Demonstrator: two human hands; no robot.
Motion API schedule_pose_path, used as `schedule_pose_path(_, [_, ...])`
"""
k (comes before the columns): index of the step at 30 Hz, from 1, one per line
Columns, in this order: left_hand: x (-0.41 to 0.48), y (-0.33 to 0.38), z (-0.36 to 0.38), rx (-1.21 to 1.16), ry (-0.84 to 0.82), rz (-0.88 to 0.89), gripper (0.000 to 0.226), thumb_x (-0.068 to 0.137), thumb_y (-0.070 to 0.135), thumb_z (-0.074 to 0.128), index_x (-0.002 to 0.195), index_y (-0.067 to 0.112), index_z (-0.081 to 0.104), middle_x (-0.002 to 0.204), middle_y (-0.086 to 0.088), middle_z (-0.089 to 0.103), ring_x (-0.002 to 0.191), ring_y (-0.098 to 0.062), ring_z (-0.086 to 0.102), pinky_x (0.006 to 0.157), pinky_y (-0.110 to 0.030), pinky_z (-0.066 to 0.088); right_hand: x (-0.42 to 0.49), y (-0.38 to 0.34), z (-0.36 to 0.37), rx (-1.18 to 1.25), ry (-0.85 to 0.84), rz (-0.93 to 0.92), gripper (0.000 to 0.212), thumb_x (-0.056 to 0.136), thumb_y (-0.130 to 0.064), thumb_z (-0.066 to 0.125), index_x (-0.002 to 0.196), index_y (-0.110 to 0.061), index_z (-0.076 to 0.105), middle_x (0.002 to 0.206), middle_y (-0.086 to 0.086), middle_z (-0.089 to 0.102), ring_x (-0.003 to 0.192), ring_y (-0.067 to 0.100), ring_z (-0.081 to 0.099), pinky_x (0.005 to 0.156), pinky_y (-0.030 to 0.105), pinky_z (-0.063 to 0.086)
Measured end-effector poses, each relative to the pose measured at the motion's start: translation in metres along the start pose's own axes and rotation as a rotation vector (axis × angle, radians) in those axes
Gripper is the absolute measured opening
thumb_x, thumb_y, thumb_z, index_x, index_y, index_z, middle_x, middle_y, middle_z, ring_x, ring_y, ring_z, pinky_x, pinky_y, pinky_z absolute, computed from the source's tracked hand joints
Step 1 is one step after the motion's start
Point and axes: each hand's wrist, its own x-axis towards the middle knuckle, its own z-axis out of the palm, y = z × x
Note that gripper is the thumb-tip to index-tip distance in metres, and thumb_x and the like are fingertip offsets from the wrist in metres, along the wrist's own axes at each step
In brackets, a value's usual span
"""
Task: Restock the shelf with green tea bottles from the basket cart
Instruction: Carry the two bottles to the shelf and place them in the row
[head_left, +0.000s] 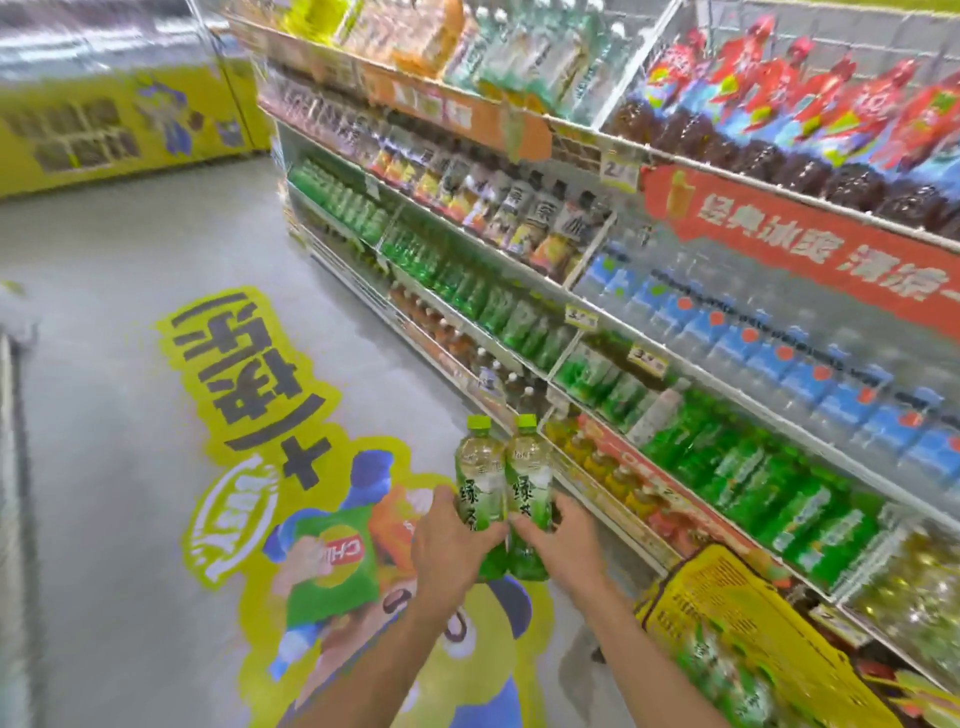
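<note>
Though smeared by motion toward the edges, shows enough to judge the grip. Far left and lower centre of frame: grey floor (104, 467) with a big yellow cartoon floor sticker (291, 405), bare of anything for the task.

Just right of centre, low down: left hand (447, 545) clenched round the lower label of one green tea bottle (480, 483), thumb in front, fingers wrapped behind. Touching on the right, a second green tea bottle (530, 478), gripped the same way by the right hand (563, 540), fingers closed on the lower body. Both upright, lime caps up, side by side, held over the floor and short of the shelving.

Lower right corner: yellow basket cart (737, 587), with more green bottles (727, 670) inside, too blurred to count. Right half of frame: shelf (675, 358) running diagonally, with a row of green-labelled bottles (753, 467) on a lower tier, seemingly the same kind.

Handling, as a judgement only: apparently full, so moderately heavy for one hand. Thin plastic walls, likely to dent under a hard squeeze. Smooth wrap label, probably slippery, worse when damp. Not fragile, yet apt to roll or knock neighbours over if dropped.

Best taken round the waist or lower body, as now, close to the bulk of the weight. Avoid pinching at the cap alone, for fear of a swinging body. For placing, keep upright, slide base-first onto the tier, label outward, one at a time if short of room.
</note>
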Motion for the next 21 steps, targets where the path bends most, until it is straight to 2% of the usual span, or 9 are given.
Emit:
schedule_pose_path(4, [0.039,-0.038,-0.048,-0.007,0.017,-0.063,0.062,0.054,0.065,0.078,0.086,0.025,0.043,0.071,0.006,0.059,0.071,-0.023,0.061,0.064,-0.041,0.049,0.02,-0.031,0.067,-0.014,-0.046,-0.041,0.02,0.077,-0.021,0.086,0.089,-0.021,0.07,0.081,-0.004,0.076,0.073,0.01,0.071,0.066,0.029,0.057])
schedule_pose_path(7, [0.069,-0.062,-0.085,0.028,0.079,-0.075,0.062,0.055,0.065,0.076,0.088,0.027,0.04,0.076,0.005,0.062,0.079,-0.026,0.065,0.067,-0.04,0.051,0.036,-0.052,0.118,-0.003,-0.08,-0.069,0.026,0.073,-0.035,0.085,0.09,-0.022,0.07,0.083,-0.002,0.075,0.076,0.015,0.072,0.069,0.038,0.059])
schedule_pose_path(10, [0.098,-0.08,-0.121,0.025,0.111,-0.109,0.061,0.062,0.054,0.083,0.095,0.023,0.043,0.081,0.007,0.061,0.085,-0.025,0.066,0.064,-0.035,0.046,0.052,-0.075,0.168,0.022,-0.096,-0.101,0.03,0.069,-0.044,0.082,0.09,-0.026,0.07,0.084,-0.001,0.074,0.077,0.015,0.072,0.068,0.039,0.06])
schedule_pose_path(12, [0.118,-0.093,-0.142,0.02,0.136,-0.13,0.062,0.062,0.054,0.084,0.097,0.023,0.042,0.085,0.006,0.062,0.087,-0.026,0.066,0.066,-0.037,0.049,0.063,-0.087,0.198,0.016,-0.111,-0.121,0.032,0.067,-0.048,0.08,0.087,-0.025,0.07,0.082,-0.001,0.074,0.076,0.014,0.071,0.067,0.041,0.059])
schedule_pose_path(15, [0.146,-0.112,-0.167,0.039,0.177,-0.181,0.069,0.061,0.056,0.083,0.105,0.021,0.043,0.092,0.001,0.065,0.09,-0.028,0.065,0.066,-0.037,0.048,0.079,-0.104,0.239,-0.02,-0.143,-0.149,0.035,0.067,-0.05,0.079,0.09,-0.027,0.069,0.086,-0.003,0.072,0.08,0.011,0.069,0.07,0.036,0.058])
schedule_pose_path(19, [0.185,-0.134,-0.191,0.038,0.216,-0.233,0.069,0.061,0.056,0.085,0.104,0.02,0.045,0.09,0.002,0.063,0.087,-0.027,0.064,0.07,-0.041,0.053,0.102,-0.13,0.282,-0.04,-0.184,-0.153,0.035,0.066,-0.047,0.08,0.093,-0.029,0.067,0.092,-0.002,0.068,0.081,0.008,0.066,0.066,0.019,0.05])
schedule_pose_path(21, [0.206,-0.142,-0.2,0.031,0.234,-0.249,0.065,0.062,0.053,0.086,0.102,0.019,0.046,0.087,0.003,0.063,0.083,-0.025,0.064,0.068,-0.042,0.053,0.12,-0.14,0.303,-0.04,-0.21,-0.147,0.031,0.069,-0.039,0.083,0.093,-0.028,0.068,0.092,-0.002,0.07,0.081,0.008,0.067,0.066,0.02,0.051])
